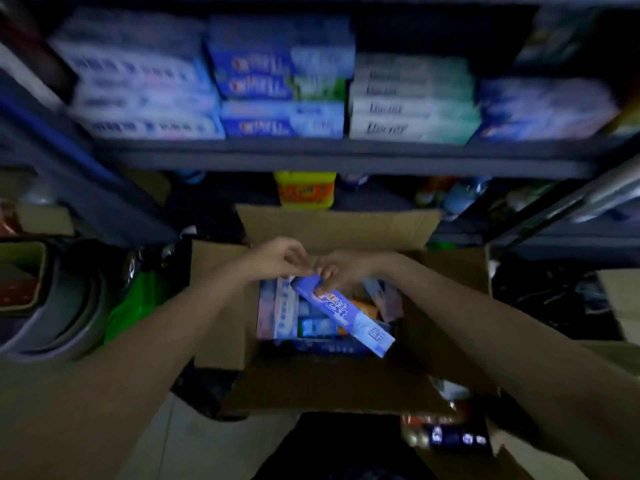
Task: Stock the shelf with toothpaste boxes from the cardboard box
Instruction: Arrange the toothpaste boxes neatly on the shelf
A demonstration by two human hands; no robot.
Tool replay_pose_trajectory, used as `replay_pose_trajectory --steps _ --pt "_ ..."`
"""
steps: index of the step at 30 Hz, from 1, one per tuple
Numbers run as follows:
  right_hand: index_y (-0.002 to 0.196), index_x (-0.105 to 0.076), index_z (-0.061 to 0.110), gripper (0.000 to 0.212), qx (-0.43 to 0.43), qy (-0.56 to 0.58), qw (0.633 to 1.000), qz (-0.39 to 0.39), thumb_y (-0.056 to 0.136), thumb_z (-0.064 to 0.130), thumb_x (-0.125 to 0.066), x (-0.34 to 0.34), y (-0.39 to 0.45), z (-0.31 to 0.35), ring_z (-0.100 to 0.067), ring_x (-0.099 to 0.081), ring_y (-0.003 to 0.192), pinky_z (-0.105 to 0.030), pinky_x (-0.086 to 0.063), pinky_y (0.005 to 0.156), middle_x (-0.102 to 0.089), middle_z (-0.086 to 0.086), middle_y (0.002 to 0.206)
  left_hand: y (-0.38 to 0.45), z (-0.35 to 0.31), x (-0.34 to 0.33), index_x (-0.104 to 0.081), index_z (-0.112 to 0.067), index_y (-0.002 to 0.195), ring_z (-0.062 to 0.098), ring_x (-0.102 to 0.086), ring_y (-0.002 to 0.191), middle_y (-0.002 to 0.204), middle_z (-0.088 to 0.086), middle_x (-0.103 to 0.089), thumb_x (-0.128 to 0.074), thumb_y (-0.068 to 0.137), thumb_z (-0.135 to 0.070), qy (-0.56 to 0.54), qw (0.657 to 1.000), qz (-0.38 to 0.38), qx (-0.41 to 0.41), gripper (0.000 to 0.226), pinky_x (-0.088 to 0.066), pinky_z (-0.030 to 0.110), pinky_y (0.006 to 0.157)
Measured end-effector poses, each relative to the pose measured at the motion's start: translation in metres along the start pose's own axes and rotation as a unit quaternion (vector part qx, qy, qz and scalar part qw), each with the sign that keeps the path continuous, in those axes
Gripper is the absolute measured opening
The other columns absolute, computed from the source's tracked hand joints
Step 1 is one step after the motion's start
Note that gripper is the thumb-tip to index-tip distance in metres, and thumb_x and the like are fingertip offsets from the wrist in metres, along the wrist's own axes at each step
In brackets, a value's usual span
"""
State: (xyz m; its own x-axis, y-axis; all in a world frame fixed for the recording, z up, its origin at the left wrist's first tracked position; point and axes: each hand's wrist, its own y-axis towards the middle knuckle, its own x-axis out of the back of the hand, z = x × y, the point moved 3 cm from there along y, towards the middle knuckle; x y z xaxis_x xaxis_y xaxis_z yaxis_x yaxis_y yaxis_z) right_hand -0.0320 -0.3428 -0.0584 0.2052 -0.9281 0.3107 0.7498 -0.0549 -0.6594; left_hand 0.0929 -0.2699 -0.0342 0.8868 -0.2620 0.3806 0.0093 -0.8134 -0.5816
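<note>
While both hands meet over the open brown cardboard box (332, 382), the right hand (346, 268) pinches the upper end of a long blue toothpaste box (346, 311), tilting it clear of the packed cartons below, probably for lifting to the dark metal shelf (311, 157). The left hand (277, 258) has curled fingers at that same end; contact cannot be confirmed. Legible print reads "Crest".

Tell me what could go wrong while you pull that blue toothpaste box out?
The blue toothpaste box is held only at its top end by the right hand, with the left hand beside it, so it might slip back into the cardboard box. The shelf stacks already look full, so squeezing it in could topple some.
</note>
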Motion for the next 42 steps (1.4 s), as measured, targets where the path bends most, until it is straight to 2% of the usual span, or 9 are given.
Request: replay_pose_trajectory --steps 5,8,14,17,21,27,32,36,42 --pt "0.099 -0.06 0.018 0.029 0.03 0.192 0.972 -0.135 0.098 0.038 -0.039 0.058 -0.079 0.079 -0.008 -0.048 0.069 -0.017 -0.036 0.059 -0.059 0.0 0.082 -0.049 -0.088 0.081 -0.064 0.004 0.101 -0.013 -0.051 0.048 0.067 -0.009 -0.059 -0.058 0.089 -0.005 0.028 0.994 -0.082 -0.063 0.016 -0.039 0.004 0.057" --pt "0.083 -0.06 0.023 0.038 0.042 0.176 0.972 -0.154 0.098 0.045 -0.033 0.087 -0.122 0.112 -0.01 -0.046 0.063 -0.02 -0.032 0.055 -0.063 0.01 0.065 -0.079 -0.132 0.118 -0.065 0.005 0.102 -0.011 -0.051 0.051 0.063 -0.013 -0.062 -0.057 0.09 -0.009 0.037 0.986 -0.131 -0.1 0.02 -0.041 0.009 0.061" --pt "0.098 -0.06 0.012 0.067 0.034 0.189 0.969 -0.158 0.072 0.071 -0.039 0.125 -0.189 0.15 -0.012 -0.049 0.069 -0.023 -0.038 0.063 -0.059 -0.005 0.084 -0.131 -0.205 0.165 -0.064 0.0 0.103 0.0 -0.058 0.064 0.076 0.004 -0.064 -0.052 0.093 -0.011 0.013 0.968 -0.185 -0.169 0.019 -0.046 0.013 0.062" --pt "0.129 -0.048 0.007 0.057 0.031 0.112 0.986 -0.12 0.087 0.046 -0.056 0.132 -0.216 0.161 -0.011 -0.055 0.089 -0.025 -0.044 0.082 -0.058 -0.006 0.112 -0.146 -0.22 0.186 -0.064 -0.007 0.099 0.015 -0.057 0.087 0.086 0.004 -0.065 -0.052 0.093 -0.013 -0.016 0.959 -0.218 -0.182 0.016 -0.047 0.024 0.075" --pt "0.116 -0.051 0.014 0.033 0.056 0.031 0.977 -0.201 0.086 0.012 -0.066 0.163 -0.239 0.181 -0.015 -0.058 0.102 -0.027 -0.048 0.089 -0.059 0.001 0.114 -0.161 -0.233 0.213 -0.064 -0.013 0.098 0.016 -0.057 0.092 0.093 0.001 -0.065 -0.05 0.094 -0.019 -0.033 0.937 -0.29 -0.195 0.015 -0.046 0.03 0.083" --pt "0.102 -0.057 0.014 0.033 0.158 0.163 0.854 -0.468 0.077 -0.002 -0.072 0.219 -0.262 0.188 -0.018 -0.056 0.103 -0.029 -0.047 0.089 -0.06 -0.003 0.104 -0.164 -0.243 0.228 -0.052 -0.009 0.108 0.01 -0.057 0.082 0.102 0.004 -0.057 -0.049 0.095 -0.013 -0.188 0.892 -0.327 -0.249 0.014 -0.051 0.021 0.066" --pt "0.12 -0.052 0.006 0.044 0.201 0.27 0.796 -0.503 0.08 -0.008 -0.065 0.242 -0.274 0.184 -0.024 -0.056 0.097 -0.019 -0.05 0.066 -0.054 -0.016 0.115 -0.154 -0.257 0.229 -0.05 -0.01 0.104 0.013 -0.058 0.087 0.101 0.001 -0.055 -0.048 0.094 -0.011 -0.268 0.878 -0.295 -0.267 0.01 -0.054 0.028 0.07" --pt "0.111 -0.059 0.009 0.033 0.175 0.229 0.819 -0.495 0.081 -0.004 -0.066 0.259 -0.277 0.174 -0.025 -0.055 0.104 -0.02 -0.05 0.075 -0.055 -0.018 0.123 -0.144 -0.261 0.23 -0.052 -0.012 0.099 0.017 -0.061 0.091 0.106 0.005 -0.056 -0.049 0.093 -0.009 -0.289 0.874 -0.284 -0.27 0.007 -0.058 0.027 0.068" --pt "0.104 -0.063 0.014 0.022 0.011 -0.001 0.948 -0.317 0.083 0.011 -0.069 0.241 -0.272 0.139 -0.011 -0.054 0.076 -0.018 -0.041 0.059 -0.065 0.004 0.086 -0.115 -0.218 0.201 -0.058 -0.008 0.099 0.022 -0.069 0.086 0.1 0.011 -0.067 -0.058 0.088 -0.01 -0.288 0.932 -0.146 -0.164 0.011 -0.059 0.032 0.067"
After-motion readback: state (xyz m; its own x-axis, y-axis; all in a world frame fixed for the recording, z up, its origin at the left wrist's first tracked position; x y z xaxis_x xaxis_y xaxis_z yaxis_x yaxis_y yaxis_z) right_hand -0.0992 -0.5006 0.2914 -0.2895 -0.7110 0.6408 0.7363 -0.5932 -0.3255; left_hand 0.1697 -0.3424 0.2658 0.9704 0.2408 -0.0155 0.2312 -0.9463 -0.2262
